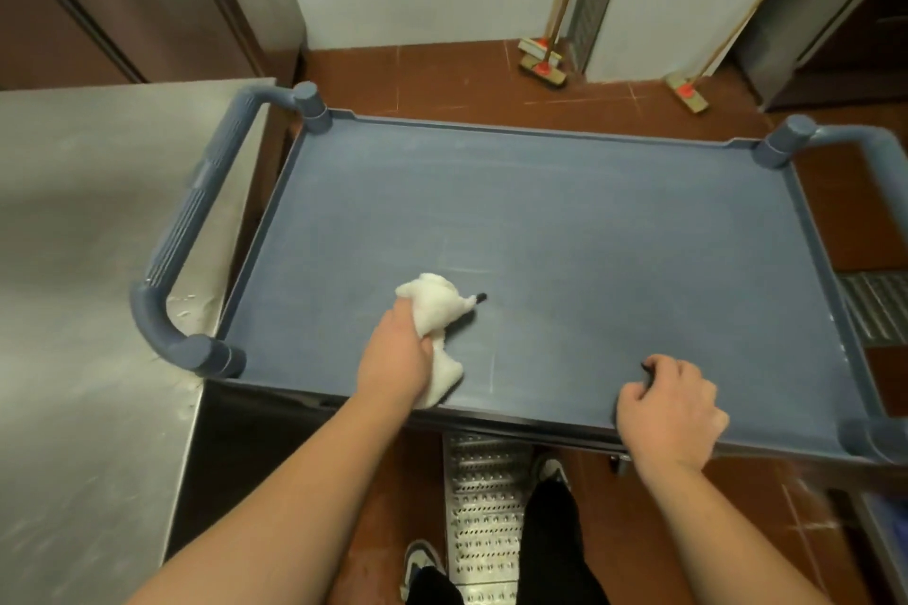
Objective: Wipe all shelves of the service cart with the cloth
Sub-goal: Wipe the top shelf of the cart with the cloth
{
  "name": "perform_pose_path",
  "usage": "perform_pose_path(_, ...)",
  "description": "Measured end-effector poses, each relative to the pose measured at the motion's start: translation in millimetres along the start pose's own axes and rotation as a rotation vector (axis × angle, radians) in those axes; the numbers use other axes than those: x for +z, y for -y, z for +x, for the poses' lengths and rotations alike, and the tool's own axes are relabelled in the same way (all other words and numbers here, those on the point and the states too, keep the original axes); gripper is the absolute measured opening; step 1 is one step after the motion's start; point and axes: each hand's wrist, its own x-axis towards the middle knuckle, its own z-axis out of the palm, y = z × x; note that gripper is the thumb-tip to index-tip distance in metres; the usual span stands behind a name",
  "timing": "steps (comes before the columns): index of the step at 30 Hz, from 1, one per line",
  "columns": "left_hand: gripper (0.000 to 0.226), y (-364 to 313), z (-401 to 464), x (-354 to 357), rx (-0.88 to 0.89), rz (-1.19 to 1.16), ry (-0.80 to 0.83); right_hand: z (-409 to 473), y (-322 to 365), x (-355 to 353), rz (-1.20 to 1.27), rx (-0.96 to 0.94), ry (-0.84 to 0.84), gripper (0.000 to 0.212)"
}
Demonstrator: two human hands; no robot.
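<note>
The blue service cart's top shelf [565, 221] fills the middle of the head view, with a raised rim and a curved handle at each end. My left hand [393, 359] grips a bunched white cloth [437, 310] that lies on the shelf near its front left. My right hand [668, 408] is curled over the shelf's near rim at the front right, fingers hooked on the edge. The lower shelves are hidden under the top one.
A steel counter [98, 260] stands close against the cart's left handle [182, 231]. Brooms [540, 64] lean on the far wall. A metal floor drain grate [484, 516] runs under my feet, and another grate [874, 310] lies at the right.
</note>
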Motion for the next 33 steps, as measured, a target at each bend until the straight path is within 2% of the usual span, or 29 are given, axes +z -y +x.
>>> perform_pose_path(4, 0.033, -64.4, 17.1, 55.8, 0.111, -0.011, 0.082, 45.5, -4.9, -2.3, -0.046, -0.198, 0.083, 0.044)
perform_pose_path(7, 0.037, -120.6, 27.9, 102.6, 0.199, 0.054, 0.184, 87.5, -8.2, -8.0, -0.078, -0.224, 0.179, 0.053)
perform_pose_path(11, 0.029, -159.0, 44.5, 134.1, 0.192, 0.220, 0.143, 129.3, -7.9, -7.2, -0.155, -0.268, 0.299, 0.061)
perform_pose_path(14, 0.026, -142.5, 58.3, 122.0, 0.072, 0.209, 0.041, 140.1, 2.6, -1.8, -0.229, -0.319, 0.377, 0.064)
perform_pose_path(18, 0.029, -103.4, 66.4, 88.8, -0.090, 0.147, -0.064, 142.4, 16.6, 3.9, -0.275, -0.329, 0.421, 0.079)
perform_pose_path(27, 0.025, -39.7, 70.9, 35.7, -0.205, 0.186, -0.094, 98.0, 71.0, 16.2, -0.261, -0.343, 0.453, 0.084)
perform_pose_path(33, 0.026, -18.8, 83.0, 15.7, -0.213, 0.084, -0.068, 107.1, 99.1, 23.3, -0.279, -0.396, 0.443, 0.081)
